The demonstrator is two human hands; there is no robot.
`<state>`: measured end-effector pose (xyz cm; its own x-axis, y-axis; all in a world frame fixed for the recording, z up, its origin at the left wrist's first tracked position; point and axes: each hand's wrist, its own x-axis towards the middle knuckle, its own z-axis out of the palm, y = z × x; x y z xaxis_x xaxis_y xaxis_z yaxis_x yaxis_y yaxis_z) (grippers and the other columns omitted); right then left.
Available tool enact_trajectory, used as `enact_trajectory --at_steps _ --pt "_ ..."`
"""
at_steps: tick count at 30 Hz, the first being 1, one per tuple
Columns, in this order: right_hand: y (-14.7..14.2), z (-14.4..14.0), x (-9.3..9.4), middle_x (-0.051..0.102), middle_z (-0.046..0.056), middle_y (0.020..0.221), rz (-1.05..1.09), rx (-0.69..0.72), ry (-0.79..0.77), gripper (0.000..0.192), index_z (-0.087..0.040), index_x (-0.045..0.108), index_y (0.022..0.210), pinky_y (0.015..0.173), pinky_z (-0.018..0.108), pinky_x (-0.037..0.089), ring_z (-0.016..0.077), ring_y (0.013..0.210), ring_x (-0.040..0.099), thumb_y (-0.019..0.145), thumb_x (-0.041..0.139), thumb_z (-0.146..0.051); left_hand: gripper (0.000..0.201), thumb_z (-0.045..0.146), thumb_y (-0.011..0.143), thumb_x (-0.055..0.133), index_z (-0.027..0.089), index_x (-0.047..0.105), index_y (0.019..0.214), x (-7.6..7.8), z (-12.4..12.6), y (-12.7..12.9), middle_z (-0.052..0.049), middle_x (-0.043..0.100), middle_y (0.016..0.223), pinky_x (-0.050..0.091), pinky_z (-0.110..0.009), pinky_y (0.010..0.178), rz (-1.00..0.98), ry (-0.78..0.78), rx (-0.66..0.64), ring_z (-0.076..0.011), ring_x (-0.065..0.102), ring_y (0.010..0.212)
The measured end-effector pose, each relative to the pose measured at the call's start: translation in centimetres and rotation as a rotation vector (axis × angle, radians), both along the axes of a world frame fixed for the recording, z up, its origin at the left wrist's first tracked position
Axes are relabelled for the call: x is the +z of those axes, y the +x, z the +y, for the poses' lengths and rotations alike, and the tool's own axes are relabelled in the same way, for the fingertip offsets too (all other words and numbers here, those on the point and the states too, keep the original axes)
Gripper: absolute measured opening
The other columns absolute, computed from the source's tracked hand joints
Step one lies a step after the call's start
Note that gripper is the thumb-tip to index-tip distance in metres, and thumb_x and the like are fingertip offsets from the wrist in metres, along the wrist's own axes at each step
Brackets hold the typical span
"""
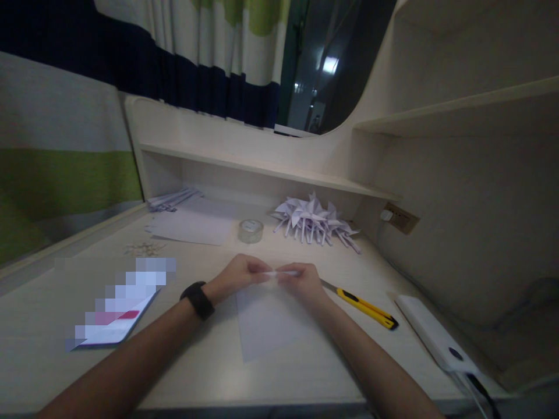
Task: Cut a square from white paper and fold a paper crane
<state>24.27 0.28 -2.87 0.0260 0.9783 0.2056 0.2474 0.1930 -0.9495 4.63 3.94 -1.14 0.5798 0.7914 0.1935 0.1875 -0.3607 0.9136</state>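
Between the fingertips of my left hand (241, 271) and my right hand (304, 279) is a narrow strip of white paper (286, 272). Both hands pinch it and nearly meet over the desk's middle. A black watch (198, 299) is on my left wrist. Below the hands a white paper sheet (264, 329) lies flat, partly covered by my right forearm. A yellow utility knife (364, 307) rests right of my right hand, its blade out and pointing toward that hand. How the strip is folded or rolled is too small to tell.
Behind the hands stand a roll of clear tape (250, 231) and a pile of white paper pinwheels (312, 216). Paper sheets (192, 221) and rolled paper sticks (174, 199) lie back left. Small sticks (146, 249), a lit-screen device (124, 320) and a white power strip (430, 331) flank my arms.
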Motion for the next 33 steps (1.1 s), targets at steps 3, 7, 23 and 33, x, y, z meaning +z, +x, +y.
enact_trajectory --at_steps 3,7,23,33 --pt "0.2 0.1 -0.1 0.070 0.007 0.062 0.027 0.020 0.015 0.029 -0.012 0.074 0.076 0.050 0.024 0.045 0.0147 0.052 0.061 0.058 0.078 -0.034 0.029 0.034 0.075 0.065 0.009 0.074 0.086 0.3 -0.1 0.0 -0.005 0.066 0.058 0.037 -0.022 0.047 0.057 0.023 -0.023 -0.0123 0.053 0.049" --pt "0.7 0.2 0.1 0.068 0.005 0.059 0.080 0.105 -0.063 0.035 -0.012 0.073 0.074 0.052 0.025 0.047 0.0143 0.050 0.061 0.056 0.080 -0.040 0.031 0.037 0.077 0.063 0.009 0.074 0.083 0.6 -0.2 0.1 -0.004 0.064 0.056 0.036 -0.021 0.048 0.121 0.125 -0.016 -0.0126 0.054 0.049" --pt "1.2 0.4 0.2 0.067 0.005 0.060 -0.122 0.265 -0.099 0.040 -0.010 0.070 0.076 0.051 0.024 0.045 0.0134 0.049 0.059 0.072 0.065 -0.050 0.025 0.032 0.083 0.057 0.013 0.073 0.087 0.0 0.7 -0.6 -0.005 0.072 0.078 0.038 -0.021 0.060 0.236 0.388 -0.098 -0.0163 0.062 0.067" --pt "1.5 0.6 0.3 0.069 0.004 0.064 -0.307 0.152 0.025 0.019 -0.013 0.073 0.075 0.056 0.023 0.043 0.0144 0.058 0.058 0.071 0.067 -0.029 0.042 0.040 0.089 0.045 0.012 0.072 0.074 -0.3 0.8 -0.6 -0.001 0.060 0.050 0.031 -0.020 0.046 0.345 0.350 -0.129 -0.0111 0.051 0.046"
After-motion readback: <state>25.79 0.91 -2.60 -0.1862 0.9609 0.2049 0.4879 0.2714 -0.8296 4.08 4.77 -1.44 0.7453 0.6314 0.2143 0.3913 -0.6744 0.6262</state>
